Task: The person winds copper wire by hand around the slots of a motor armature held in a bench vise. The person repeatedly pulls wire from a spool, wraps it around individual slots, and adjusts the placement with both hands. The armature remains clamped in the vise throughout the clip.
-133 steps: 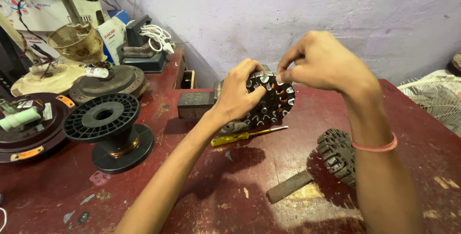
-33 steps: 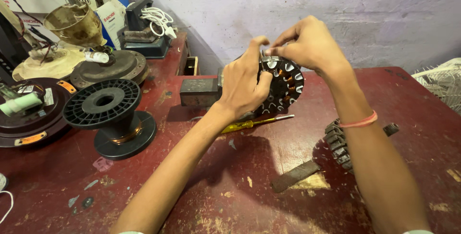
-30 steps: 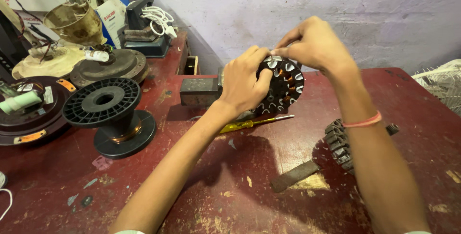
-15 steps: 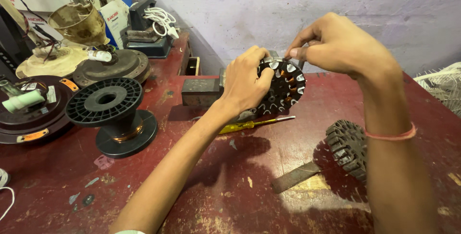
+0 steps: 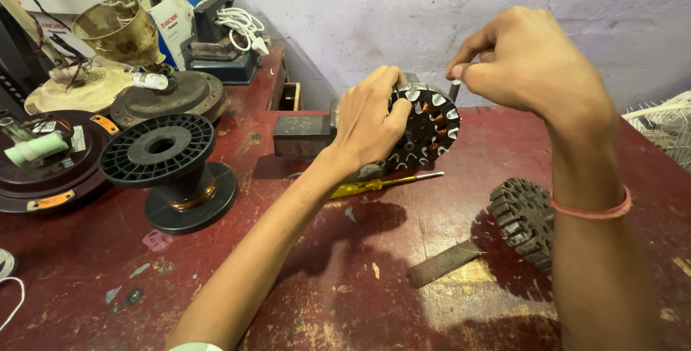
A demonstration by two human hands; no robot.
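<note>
My left hand [image 5: 369,117] grips a round fan stator [image 5: 425,124] with copper windings and white slot liners, holding it on edge above the red table [image 5: 345,279]. To the stator's upper right, my right hand [image 5: 529,63] pinches a small dark grey strip [image 5: 454,90] between thumb and forefinger, just off the stator's rim. A yellow-handled screwdriver [image 5: 381,184] lies on the table under the stator.
A black wire spool [image 5: 167,167] stands at left, with fan motor covers [image 5: 50,164] behind it. A second, bare stator [image 5: 524,218] and a flat metal bar [image 5: 440,263] lie at right. A metal block [image 5: 302,135] sits behind my left hand.
My right hand has lifted off the stator's top and moved right, still pinching the small strip. My left hand keeps its hold on the stator.
</note>
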